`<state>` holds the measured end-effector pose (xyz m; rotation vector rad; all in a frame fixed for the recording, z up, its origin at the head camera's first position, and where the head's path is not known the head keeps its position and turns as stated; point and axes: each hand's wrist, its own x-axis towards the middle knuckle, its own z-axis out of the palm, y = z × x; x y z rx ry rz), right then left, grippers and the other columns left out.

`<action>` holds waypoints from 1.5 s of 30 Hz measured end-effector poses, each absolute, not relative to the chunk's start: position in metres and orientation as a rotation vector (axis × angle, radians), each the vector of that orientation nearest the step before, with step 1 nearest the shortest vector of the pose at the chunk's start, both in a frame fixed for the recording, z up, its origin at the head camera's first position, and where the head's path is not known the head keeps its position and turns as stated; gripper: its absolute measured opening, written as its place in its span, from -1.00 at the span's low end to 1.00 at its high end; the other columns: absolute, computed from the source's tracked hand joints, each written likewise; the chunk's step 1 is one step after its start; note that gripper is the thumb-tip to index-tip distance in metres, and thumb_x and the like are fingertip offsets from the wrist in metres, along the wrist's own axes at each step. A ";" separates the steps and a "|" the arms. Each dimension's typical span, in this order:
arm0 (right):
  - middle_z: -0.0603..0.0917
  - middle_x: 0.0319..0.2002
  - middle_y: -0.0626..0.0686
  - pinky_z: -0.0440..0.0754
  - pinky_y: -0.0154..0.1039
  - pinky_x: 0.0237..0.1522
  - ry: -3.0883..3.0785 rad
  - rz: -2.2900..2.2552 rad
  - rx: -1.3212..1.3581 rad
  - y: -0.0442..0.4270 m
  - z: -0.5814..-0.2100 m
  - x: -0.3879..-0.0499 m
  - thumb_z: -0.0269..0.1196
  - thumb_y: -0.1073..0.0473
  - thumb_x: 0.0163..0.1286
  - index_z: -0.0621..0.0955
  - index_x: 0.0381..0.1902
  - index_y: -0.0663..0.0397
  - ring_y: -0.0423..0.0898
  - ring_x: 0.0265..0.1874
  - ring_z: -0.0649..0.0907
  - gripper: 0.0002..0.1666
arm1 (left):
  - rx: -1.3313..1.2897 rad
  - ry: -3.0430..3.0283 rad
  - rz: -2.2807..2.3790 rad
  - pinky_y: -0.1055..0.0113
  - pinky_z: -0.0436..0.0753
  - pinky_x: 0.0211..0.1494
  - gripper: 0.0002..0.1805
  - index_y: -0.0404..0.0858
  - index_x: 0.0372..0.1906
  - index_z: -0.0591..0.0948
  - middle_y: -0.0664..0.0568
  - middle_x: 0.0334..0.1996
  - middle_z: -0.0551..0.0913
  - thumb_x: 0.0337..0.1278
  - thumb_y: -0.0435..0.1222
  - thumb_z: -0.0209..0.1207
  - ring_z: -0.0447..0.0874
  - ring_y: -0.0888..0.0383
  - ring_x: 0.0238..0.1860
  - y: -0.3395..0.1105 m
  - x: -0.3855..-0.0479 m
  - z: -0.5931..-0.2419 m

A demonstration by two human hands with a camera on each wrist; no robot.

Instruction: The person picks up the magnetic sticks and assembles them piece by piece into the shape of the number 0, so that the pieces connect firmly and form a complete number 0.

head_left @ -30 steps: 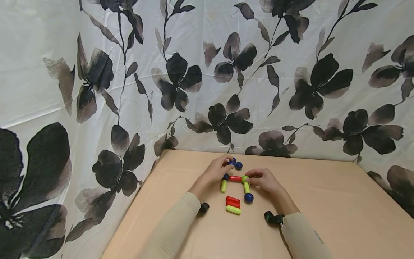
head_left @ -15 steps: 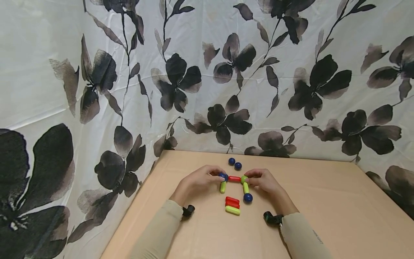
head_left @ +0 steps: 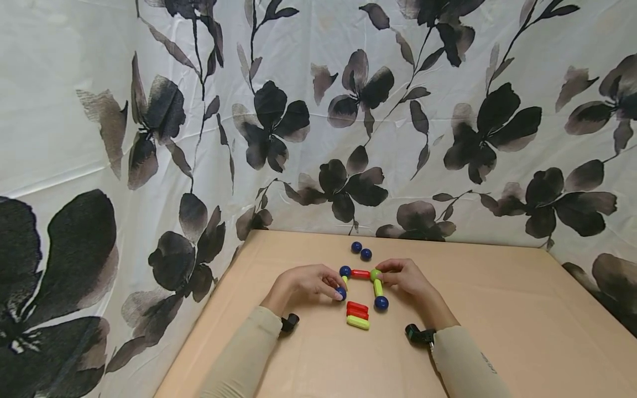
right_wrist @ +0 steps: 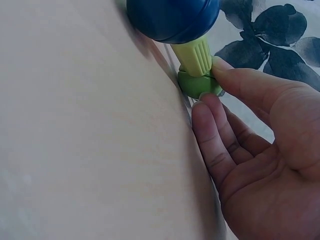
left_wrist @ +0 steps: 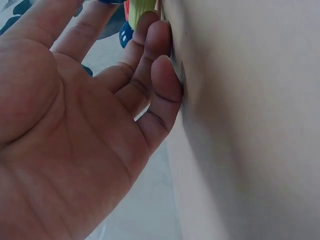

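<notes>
On the table, balls and sticks of a toy building set form a three-sided frame. My left hand point(head_left: 306, 281) pinches a blue ball point(head_left: 340, 293) at the near end of the left yellow-green stick point(head_left: 345, 280). That stick's far end meets another blue ball point(head_left: 345, 271), joined by a red stick point(head_left: 360, 274) to a green ball point(head_left: 375, 275). Thumb and fingertips of my right hand point(head_left: 408, 277) hold the green ball. From it, a second yellow-green stick point(right_wrist: 194, 55) runs to a large-looking blue ball point(right_wrist: 172, 17) in the right wrist view.
Two loose blue balls point(head_left: 361, 251) lie beyond the frame. Nearer, two red sticks point(head_left: 357, 309) and a yellow-green stick point(head_left: 358, 323) lie side by side on the tan table point(head_left: 378, 365). A flower-printed cloth point(head_left: 318, 138) hangs behind the table.
My left hand came back from the loose balls with a blue ball, passed the far left corner, and moved nearer to the left stick's near end. The right hand stayed on the green ball.
</notes>
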<state>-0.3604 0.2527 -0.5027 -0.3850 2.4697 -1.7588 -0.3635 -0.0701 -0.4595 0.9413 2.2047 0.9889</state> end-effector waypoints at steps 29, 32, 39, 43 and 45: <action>0.82 -0.15 0.13 0.70 -0.29 -0.24 2.477 -1.757 -0.327 0.251 -0.502 -0.357 0.44 0.25 0.35 0.73 0.04 0.29 -0.08 -0.31 0.70 -0.66 | 0.929 2.344 0.852 0.26 0.39 -0.07 -0.63 -0.06 0.01 0.75 0.03 -0.28 0.64 0.12 -0.08 0.52 0.51 0.14 -0.19 -0.049 -0.350 -0.459; 0.82 -0.15 0.12 0.69 -0.29 -0.24 2.484 -1.753 -0.340 0.251 -0.502 -0.357 0.43 0.24 0.36 0.73 0.04 0.30 -0.08 -0.31 0.70 -0.66 | 0.945 2.337 0.870 0.29 0.40 -0.08 -0.62 -0.08 0.00 0.75 0.02 -0.30 0.64 0.08 -0.12 0.54 0.51 0.15 -0.22 -0.049 -0.350 -0.459; 0.82 -0.13 0.15 0.71 -0.28 -0.19 2.463 -1.773 -0.343 0.251 -0.504 -0.358 0.46 0.24 0.34 0.73 0.04 0.31 -0.08 -0.28 0.71 -0.64 | 0.974 2.324 0.883 0.29 0.43 -0.02 -0.61 -0.10 0.03 0.74 0.05 -0.28 0.71 0.09 -0.16 0.54 0.58 0.16 -0.21 -0.050 -0.353 -0.459; 0.82 -0.15 0.12 0.71 -0.29 -0.21 2.468 -1.770 -0.360 0.251 -0.504 -0.357 0.45 0.24 0.34 0.73 0.04 0.31 -0.09 -0.30 0.71 -0.64 | 1.004 2.320 0.853 0.27 0.46 0.05 -0.72 -0.03 -0.04 0.79 0.15 -0.23 0.74 0.15 -0.15 0.51 0.58 0.21 -0.17 -0.050 -0.353 -0.459; 0.83 -0.17 0.10 0.71 -0.29 -0.22 2.468 -1.771 -0.367 0.252 -0.504 -0.357 0.44 0.25 0.35 0.73 0.04 0.32 -0.10 -0.31 0.71 -0.65 | 1.013 2.314 0.831 0.24 0.45 0.11 -0.76 0.02 -0.06 0.80 0.22 -0.19 0.75 0.16 -0.13 0.49 0.57 0.23 -0.12 -0.049 -0.353 -0.459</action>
